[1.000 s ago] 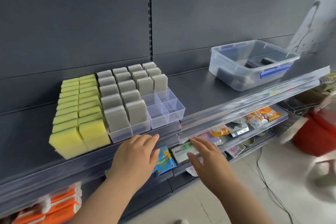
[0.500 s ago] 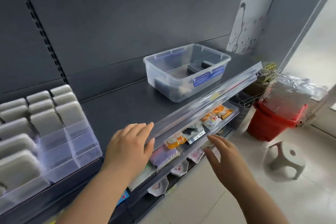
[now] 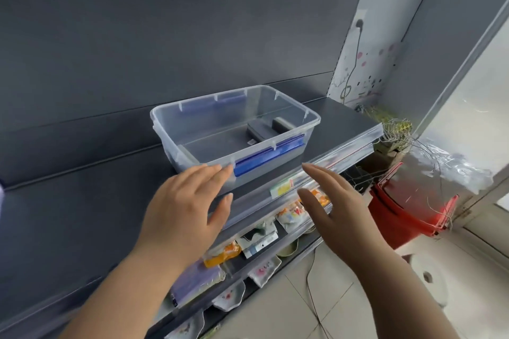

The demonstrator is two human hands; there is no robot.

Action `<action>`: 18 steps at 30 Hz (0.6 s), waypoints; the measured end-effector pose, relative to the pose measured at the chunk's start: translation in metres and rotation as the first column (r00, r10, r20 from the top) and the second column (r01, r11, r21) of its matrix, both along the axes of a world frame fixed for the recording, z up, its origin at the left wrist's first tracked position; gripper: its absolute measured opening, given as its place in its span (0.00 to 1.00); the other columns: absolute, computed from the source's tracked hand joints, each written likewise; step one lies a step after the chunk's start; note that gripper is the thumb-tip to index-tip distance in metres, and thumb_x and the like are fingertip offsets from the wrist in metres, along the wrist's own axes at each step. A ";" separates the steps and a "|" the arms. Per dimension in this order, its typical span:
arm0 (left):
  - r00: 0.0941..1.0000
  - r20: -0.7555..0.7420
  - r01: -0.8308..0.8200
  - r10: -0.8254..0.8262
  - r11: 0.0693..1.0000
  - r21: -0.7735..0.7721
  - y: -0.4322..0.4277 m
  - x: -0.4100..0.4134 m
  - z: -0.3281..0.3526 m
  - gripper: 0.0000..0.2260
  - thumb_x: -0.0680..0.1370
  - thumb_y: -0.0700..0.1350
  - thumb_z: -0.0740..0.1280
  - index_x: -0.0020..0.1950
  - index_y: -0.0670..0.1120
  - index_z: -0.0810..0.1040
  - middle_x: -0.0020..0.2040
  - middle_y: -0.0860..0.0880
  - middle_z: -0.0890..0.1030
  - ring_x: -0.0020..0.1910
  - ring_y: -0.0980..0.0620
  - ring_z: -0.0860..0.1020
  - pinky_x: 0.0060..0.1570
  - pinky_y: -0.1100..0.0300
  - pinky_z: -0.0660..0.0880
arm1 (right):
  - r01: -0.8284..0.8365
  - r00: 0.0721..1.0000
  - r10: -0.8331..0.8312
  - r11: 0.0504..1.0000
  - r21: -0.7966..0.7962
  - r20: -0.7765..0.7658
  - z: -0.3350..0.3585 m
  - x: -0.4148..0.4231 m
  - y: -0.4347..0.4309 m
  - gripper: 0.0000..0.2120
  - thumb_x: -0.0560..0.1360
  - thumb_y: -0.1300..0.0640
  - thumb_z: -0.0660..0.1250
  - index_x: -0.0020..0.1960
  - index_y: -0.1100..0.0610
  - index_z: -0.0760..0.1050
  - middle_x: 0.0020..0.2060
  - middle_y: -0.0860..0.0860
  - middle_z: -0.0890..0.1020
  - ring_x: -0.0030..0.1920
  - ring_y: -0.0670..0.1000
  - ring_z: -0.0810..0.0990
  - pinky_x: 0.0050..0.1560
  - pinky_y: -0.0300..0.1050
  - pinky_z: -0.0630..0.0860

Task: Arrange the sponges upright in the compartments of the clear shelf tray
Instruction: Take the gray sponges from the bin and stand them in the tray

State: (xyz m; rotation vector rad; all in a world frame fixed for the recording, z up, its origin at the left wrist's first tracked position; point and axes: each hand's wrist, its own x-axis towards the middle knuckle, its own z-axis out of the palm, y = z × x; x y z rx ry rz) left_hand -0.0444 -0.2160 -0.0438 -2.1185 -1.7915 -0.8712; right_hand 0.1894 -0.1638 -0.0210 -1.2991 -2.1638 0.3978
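Your left grip (image 3: 190,209) is spread flat and empty, fingertips just at the near wall of the bin (image 3: 165,135); whether they touch it I cannot tell. Your right grip (image 3: 334,201) is also spread and empty, out in front of the shelf (image 3: 96,187) edge. Both seem aimed at the bin because the remaining sponges (image 3: 260,131) lie flat inside it. The tray is out of view, so expect a carry over to it.

In front of you the dark grey shelf (image 3: 82,201) carries one clear plastic box (image 3: 170,140) with blue clips, near its front edge. On the lower shelf (image 3: 239,264) you see small packets (image 3: 223,253) lying in a row
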 end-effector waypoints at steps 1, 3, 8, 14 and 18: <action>1.000 -0.004 -0.014 0.014 1.000 -0.002 0.014 0.000 0.000 0.20 0.77 0.52 0.57 0.65 0.45 0.75 0.58 0.47 0.80 0.58 0.48 0.77 0.56 0.53 0.73 | -0.016 1.000 0.016 1.000 0.005 0.007 0.001 -0.002 0.017 0.25 0.74 0.41 0.56 0.70 0.43 0.63 0.61 0.34 0.64 0.63 0.36 0.62 0.63 0.37 0.62; 0.999 -0.008 -0.042 0.042 0.999 -0.016 0.042 -0.002 0.002 0.21 0.77 0.52 0.56 0.66 0.45 0.74 0.59 0.47 0.80 0.58 0.47 0.77 0.57 0.53 0.72 | -0.047 0.999 0.047 0.999 0.020 0.025 0.003 -0.005 0.050 0.24 0.74 0.42 0.56 0.70 0.43 0.63 0.61 0.35 0.64 0.63 0.36 0.62 0.63 0.36 0.61; 0.996 0.058 -0.073 0.073 0.997 0.005 0.117 -0.011 -0.002 0.22 0.77 0.53 0.56 0.67 0.44 0.73 0.59 0.47 0.79 0.57 0.49 0.78 0.53 0.53 0.76 | -0.068 0.994 0.064 0.997 0.040 0.085 0.008 0.004 0.130 0.25 0.72 0.40 0.55 0.69 0.42 0.62 0.61 0.33 0.64 0.64 0.35 0.62 0.62 0.33 0.59; 0.986 0.039 -0.160 0.161 0.987 -0.022 0.195 -0.013 0.002 0.21 0.76 0.53 0.56 0.65 0.46 0.75 0.53 0.49 0.82 0.48 0.50 0.81 0.37 0.59 0.77 | -0.106 0.990 0.101 0.994 0.042 0.094 0.020 0.013 0.218 0.25 0.71 0.40 0.56 0.68 0.42 0.65 0.60 0.35 0.67 0.63 0.38 0.66 0.62 0.33 0.62; 0.958 0.043 -0.281 0.283 0.959 -0.049 0.206 -0.023 0.005 0.21 0.76 0.53 0.56 0.64 0.47 0.76 0.50 0.50 0.82 0.42 0.52 0.80 0.35 0.58 0.77 | -0.224 0.972 0.224 0.975 -0.006 0.065 0.022 -0.017 0.270 0.20 0.76 0.47 0.61 0.67 0.45 0.67 0.60 0.36 0.69 0.58 0.32 0.65 0.56 0.19 0.57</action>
